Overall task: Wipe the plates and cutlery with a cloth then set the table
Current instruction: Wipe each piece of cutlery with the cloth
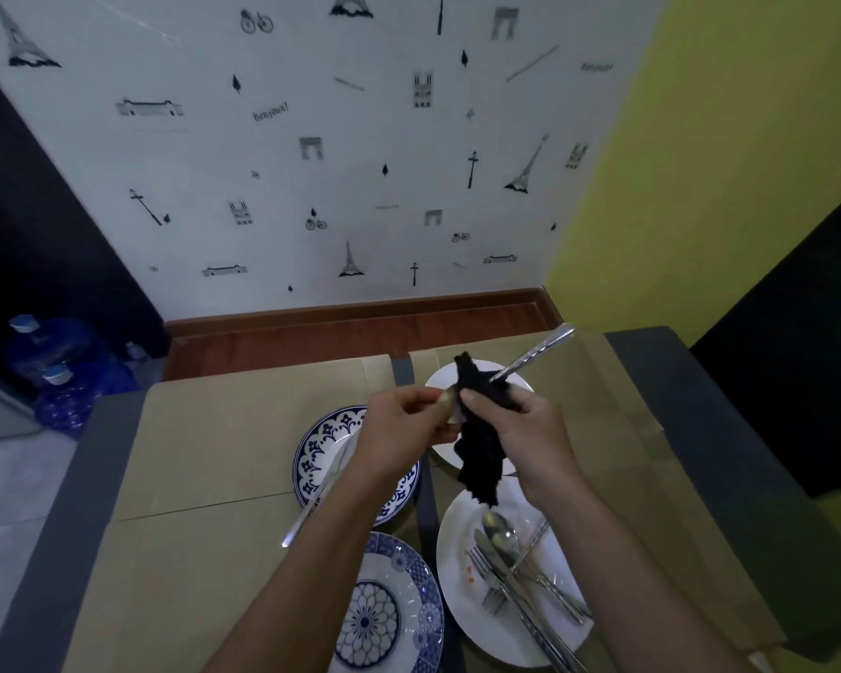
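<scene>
Table (205, 478) covered in tan panels, dark grey border strips down left and right edges; far edge stops short of a red-brown floor strip and a white wall with black Paris-motif stickers. Left half of table bare and open, all dishes crowd the centre-right. Blue water bottles (54, 361) on the floor off the far-left corner, well apart from the work. Both hands raised above the plates, mid-table. Left hand (404, 429) fingers curled closed, pinching one end of a piece of cutlery (530, 359); which end it is cannot tell, hidden by fingers and cloth. Right hand (520, 425) fingers closed around a black cloth (479, 444) wrapped on the cutlery's middle. The long silver handle sticks out past the cloth, angled up toward the far right, patterned and shiny. Cloth is dark, crumpled, ragged edge hanging down between the wrists. Under the hands a plain white plate (440, 381), mostly hidden. Left of it a blue-patterned plate (314, 454) with a knife (319, 493) lying across it, tip overhanging the near rim. Near centre a second blue floral plate (389, 614). Near right a white plate (457, 575) holding a spoon, fork and other pieces (511, 570) piled crosswise, with small red specks on it.
</scene>
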Demonstrator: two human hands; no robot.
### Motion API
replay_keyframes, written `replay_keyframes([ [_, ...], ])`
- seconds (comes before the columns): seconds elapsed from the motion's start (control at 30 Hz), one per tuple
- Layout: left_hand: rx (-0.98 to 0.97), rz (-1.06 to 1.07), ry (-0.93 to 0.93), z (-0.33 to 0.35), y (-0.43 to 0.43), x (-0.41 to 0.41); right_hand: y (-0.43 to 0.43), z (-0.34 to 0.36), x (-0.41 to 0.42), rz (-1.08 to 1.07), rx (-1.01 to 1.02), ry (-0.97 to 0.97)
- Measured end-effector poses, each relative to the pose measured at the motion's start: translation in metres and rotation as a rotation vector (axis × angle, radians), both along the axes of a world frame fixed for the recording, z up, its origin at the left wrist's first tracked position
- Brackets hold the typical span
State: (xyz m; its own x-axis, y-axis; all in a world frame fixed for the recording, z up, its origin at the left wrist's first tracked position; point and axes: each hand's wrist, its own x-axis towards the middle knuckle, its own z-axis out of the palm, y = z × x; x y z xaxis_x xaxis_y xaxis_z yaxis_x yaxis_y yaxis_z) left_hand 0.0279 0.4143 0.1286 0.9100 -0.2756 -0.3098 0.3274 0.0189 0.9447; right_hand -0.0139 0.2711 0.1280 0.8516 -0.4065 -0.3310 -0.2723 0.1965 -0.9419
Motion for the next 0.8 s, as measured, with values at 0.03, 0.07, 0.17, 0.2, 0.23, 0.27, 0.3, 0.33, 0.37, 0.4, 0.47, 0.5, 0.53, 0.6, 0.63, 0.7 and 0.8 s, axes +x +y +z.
replay_keyframes([
  [0.03, -0.004, -0.014, -0.007, 0.002, 0.000, -0.001, 0.003, -0.001, 0.001, 0.023, 0.003, 0.012],
  [0.07, -0.002, -0.027, -0.007, 0.002, 0.001, -0.001, 0.004, 0.000, 0.002, 0.032, 0.012, 0.022],
  [0.17, 0.014, -0.083, 0.017, 0.002, 0.007, -0.004, 0.001, 0.000, 0.004, 0.033, 0.001, 0.045],
  [0.2, 0.024, -0.102, 0.018, 0.002, 0.008, -0.004, 0.000, 0.000, 0.004, 0.025, -0.023, 0.049],
  [0.23, 0.033, -0.110, 0.016, 0.002, 0.007, -0.005, 0.000, -0.001, 0.004, 0.018, -0.049, 0.049],
  [0.27, 0.043, -0.109, 0.012, 0.002, 0.007, -0.005, 0.000, -0.001, 0.005, 0.018, -0.062, 0.050],
  [0.3, 0.054, -0.105, 0.006, 0.003, 0.006, -0.004, 0.001, -0.001, 0.004, 0.026, -0.052, 0.050],
  [0.33, 0.067, -0.104, 0.000, 0.003, 0.006, -0.003, 0.002, -0.001, 0.004, 0.035, -0.028, 0.046],
  [0.37, 0.080, -0.107, -0.003, 0.003, 0.007, -0.003, 0.002, 0.002, 0.002, 0.045, -0.005, 0.038],
  [0.4, 0.094, -0.116, -0.002, 0.002, 0.007, -0.003, 0.002, 0.004, 0.002, 0.046, 0.006, 0.028],
  [0.47, 0.113, -0.132, 0.008, -0.001, 0.008, -0.003, 0.000, 0.009, 0.002, 0.024, -0.004, 0.006],
  [0.5, 0.119, -0.136, 0.013, -0.002, 0.009, -0.003, -0.003, 0.012, 0.003, -0.003, -0.025, -0.003],
  [0.53, 0.124, -0.138, 0.015, -0.003, 0.010, -0.003, -0.007, 0.015, 0.004, -0.043, -0.042, -0.016],
  [0.6, 0.124, -0.142, 0.016, -0.004, 0.011, -0.003, -0.017, 0.022, 0.008, -0.136, -0.037, -0.058],
  [0.63, 0.117, -0.141, 0.016, -0.003, 0.012, -0.003, -0.021, 0.025, 0.010, -0.166, -0.036, -0.081],
  [0.7, 0.101, -0.135, 0.003, -0.001, 0.011, -0.003, -0.026, 0.030, 0.013, -0.177, -0.063, -0.115],
  [0.8, 0.069, -0.100, -0.020, 0.003, 0.007, -0.003, -0.024, 0.027, 0.012, -0.117, -0.086, -0.122],
])
